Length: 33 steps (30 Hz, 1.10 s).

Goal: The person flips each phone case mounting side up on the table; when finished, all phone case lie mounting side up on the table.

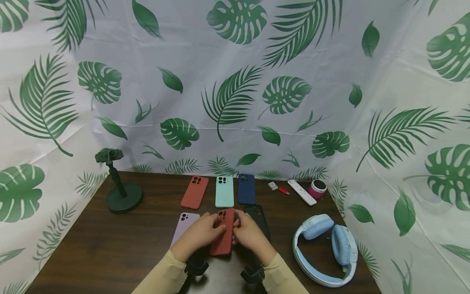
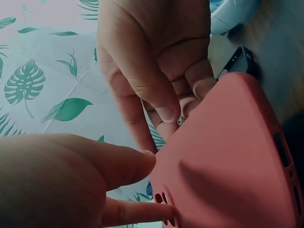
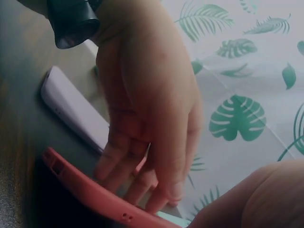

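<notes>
A red phone case with camera cutouts lies between both hands, slightly tilted in the wrist views. My left hand holds its left side, thumb over the back and a finger by the cutouts. Along its right edge are the curled fingers of my right hand, gripping there; the case hides some fingertips. A tiny pale thing shows beside the right thumb in the left wrist view, too small to identify. A lilac phone case lies left of the left hand, a black one beyond the right.
Behind lie another red case, a mint case and a navy case. Blue headphones, a white remote, a pink jar and a red USB stick are at right. A dark stand stands left.
</notes>
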Available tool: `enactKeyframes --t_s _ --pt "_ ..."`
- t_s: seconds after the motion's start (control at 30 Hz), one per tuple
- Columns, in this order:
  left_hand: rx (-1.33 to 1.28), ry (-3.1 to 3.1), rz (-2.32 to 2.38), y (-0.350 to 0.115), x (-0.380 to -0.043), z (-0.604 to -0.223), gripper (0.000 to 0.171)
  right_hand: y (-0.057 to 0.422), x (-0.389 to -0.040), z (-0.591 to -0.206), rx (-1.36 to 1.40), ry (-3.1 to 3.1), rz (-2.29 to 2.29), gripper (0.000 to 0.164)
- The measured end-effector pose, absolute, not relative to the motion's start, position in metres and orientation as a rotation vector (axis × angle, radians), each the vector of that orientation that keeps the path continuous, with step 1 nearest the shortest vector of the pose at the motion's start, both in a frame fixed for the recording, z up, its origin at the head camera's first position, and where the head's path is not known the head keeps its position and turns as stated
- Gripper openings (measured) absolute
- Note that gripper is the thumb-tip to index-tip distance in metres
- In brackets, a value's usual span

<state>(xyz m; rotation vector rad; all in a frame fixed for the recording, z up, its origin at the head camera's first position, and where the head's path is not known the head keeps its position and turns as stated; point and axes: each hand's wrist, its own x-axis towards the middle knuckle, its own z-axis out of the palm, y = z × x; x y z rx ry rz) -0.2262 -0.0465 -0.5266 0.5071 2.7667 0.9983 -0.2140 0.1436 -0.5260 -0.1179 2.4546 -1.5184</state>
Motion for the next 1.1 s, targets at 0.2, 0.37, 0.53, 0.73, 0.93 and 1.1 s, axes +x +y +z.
enactKeyframes --t_s 0.2,0.37,0.53,0.73,0.93,1.1 --pt "0.453 2.707 1.069 -0.048 -0.226 -0.525 0.039 0.142 -0.214 -0.524 -0.187 2.473 -1.513 0.068" --pt "0.412 2.647 1.137 -0.047 -0.226 -0.524 0.053 0.143 -0.214 -0.522 -0.256 2.520 -1.453 0.067" --pt "0.407 2.629 1.187 -0.046 -0.225 -0.524 0.055 0.144 -0.213 -0.525 -0.328 2.526 -1.385 0.064" --pt "0.344 2.589 1.270 -0.045 -0.223 -0.526 0.046 0.144 -0.213 -0.529 -0.384 2.532 -1.365 0.064" --pt "0.300 2.559 1.322 -0.045 -0.223 -0.523 0.036 0.142 -0.213 -0.533 -0.380 2.573 -1.277 0.067" --pt "0.313 2.538 1.295 -0.046 -0.225 -0.520 0.032 0.141 -0.213 -0.536 -0.371 2.538 -1.282 0.067"
